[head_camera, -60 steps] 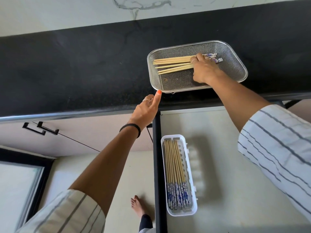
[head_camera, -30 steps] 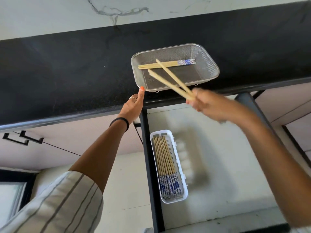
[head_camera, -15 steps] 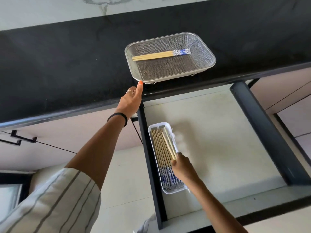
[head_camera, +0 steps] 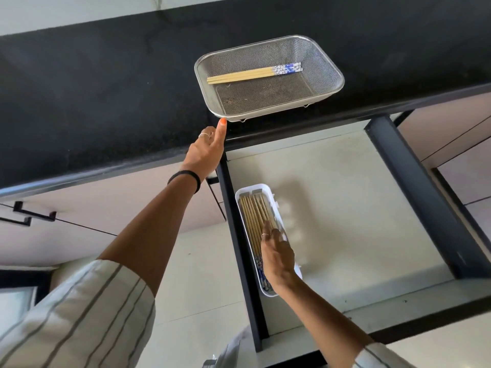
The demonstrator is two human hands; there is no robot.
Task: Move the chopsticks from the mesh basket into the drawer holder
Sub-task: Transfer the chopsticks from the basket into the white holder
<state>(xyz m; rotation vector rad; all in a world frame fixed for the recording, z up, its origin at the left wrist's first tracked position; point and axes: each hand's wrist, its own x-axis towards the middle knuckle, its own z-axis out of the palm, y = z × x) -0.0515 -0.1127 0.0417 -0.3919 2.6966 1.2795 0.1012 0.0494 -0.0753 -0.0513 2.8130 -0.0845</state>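
Observation:
A steel mesh basket (head_camera: 265,94) sits on the black counter (head_camera: 106,102) near its front edge, with a few blue-tipped wooden chopsticks (head_camera: 244,74) lying along its far side. Below, in the open drawer (head_camera: 345,208), a white holder (head_camera: 255,187) lies along the left side, filled with several chopsticks (head_camera: 251,216). My right hand (head_camera: 279,256) lies flat over the near half of the holder, fingers stretched onto the chopsticks, covering their blue ends. My left hand (head_camera: 204,152) rests on the counter's edge, thumb up beside the basket's near left corner.
The drawer has dark metal sides (head_camera: 414,192) and a pale floor to the right of the holder. Black cabinet handles (head_camera: 29,216) stick out at the lower left under the counter.
My right hand took chopsticks out of the basket, carried them down and laid them in the holder; its fingers now lie flat on them. The left hand stayed on the counter edge.

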